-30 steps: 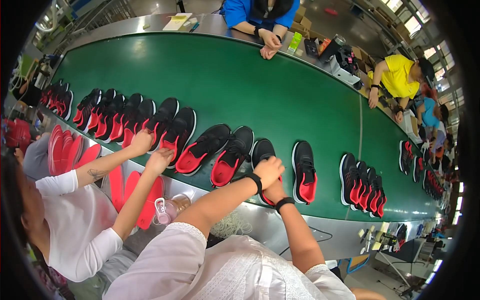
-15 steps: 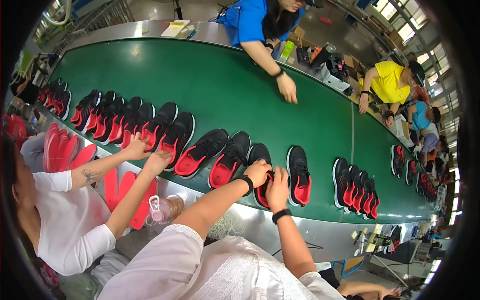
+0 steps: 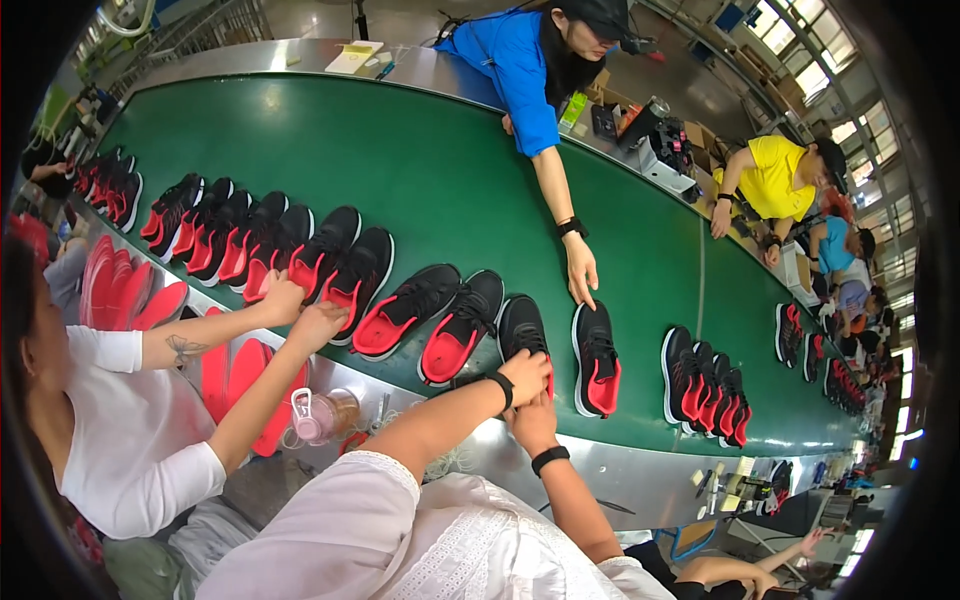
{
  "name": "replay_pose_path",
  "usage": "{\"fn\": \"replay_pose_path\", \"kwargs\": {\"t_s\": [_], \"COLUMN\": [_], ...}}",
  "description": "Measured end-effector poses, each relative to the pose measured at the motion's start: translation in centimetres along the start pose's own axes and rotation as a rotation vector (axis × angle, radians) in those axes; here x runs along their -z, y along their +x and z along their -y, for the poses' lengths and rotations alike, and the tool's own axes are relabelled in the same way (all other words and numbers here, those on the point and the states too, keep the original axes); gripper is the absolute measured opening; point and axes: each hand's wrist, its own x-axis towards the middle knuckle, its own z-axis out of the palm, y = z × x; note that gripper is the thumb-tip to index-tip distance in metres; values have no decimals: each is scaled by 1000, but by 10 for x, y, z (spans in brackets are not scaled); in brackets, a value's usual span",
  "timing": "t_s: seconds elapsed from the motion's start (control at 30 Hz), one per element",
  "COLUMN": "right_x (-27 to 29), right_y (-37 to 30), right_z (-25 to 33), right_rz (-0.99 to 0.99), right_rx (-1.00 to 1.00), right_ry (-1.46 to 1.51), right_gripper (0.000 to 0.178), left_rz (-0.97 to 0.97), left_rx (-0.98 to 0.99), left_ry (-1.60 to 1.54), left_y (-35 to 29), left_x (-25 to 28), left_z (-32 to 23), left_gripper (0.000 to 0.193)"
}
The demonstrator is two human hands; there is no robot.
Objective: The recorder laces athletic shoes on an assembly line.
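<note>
My left hand (image 3: 527,376) is closed on the collar of a black sneaker (image 3: 521,325) with a red lining and white sole. Below it, at the heel, my right hand (image 3: 534,424) has its fingers closed against the same shoe. The two hands nearly touch and hide most of the shoe's opening. To the right lies another black sneaker (image 3: 597,350), its toe touched by the fingertips of a co-worker's hand (image 3: 581,272) reaching across. On the left sits a matching pair, the nearer being a laced sneaker (image 3: 463,325).
The sneakers lie on a green conveyor belt (image 3: 400,160) with a metal edge (image 3: 620,465). At left, a co-worker's hands (image 3: 318,325) work in a shoe beside red insoles (image 3: 245,385) and a pink bottle (image 3: 318,418). More sneakers (image 3: 705,390) stand in a group at right.
My right hand has moved down and left to the heel. The co-worker in blue has leaned in and lowered a hand to the toe of the sneaker at right.
</note>
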Motion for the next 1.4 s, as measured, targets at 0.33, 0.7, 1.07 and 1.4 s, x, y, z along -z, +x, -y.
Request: {"fn": "replay_pose_path", "kwargs": {"t_s": [0.33,0.7,1.07,1.4], "right_x": [7,-17,28,3], "right_y": [15,125,97,66], "right_z": [-29,25,71,92], "right_rz": [-19,74,80,50], "right_rx": [-257,-63,-47,-119], "right_ry": [-66,295,436,326], "right_gripper": [9,61,28,23], "left_rz": [-457,-132,-710,99], "left_rx": [724,833,720,295], "left_ry": [-438,-977,-583,328], "left_y": [-101,-135,-85,-62], "left_x": [33,-29,37,31], "left_z": [-12,-12,100,93], "left_gripper": [43,43,13,33]}}
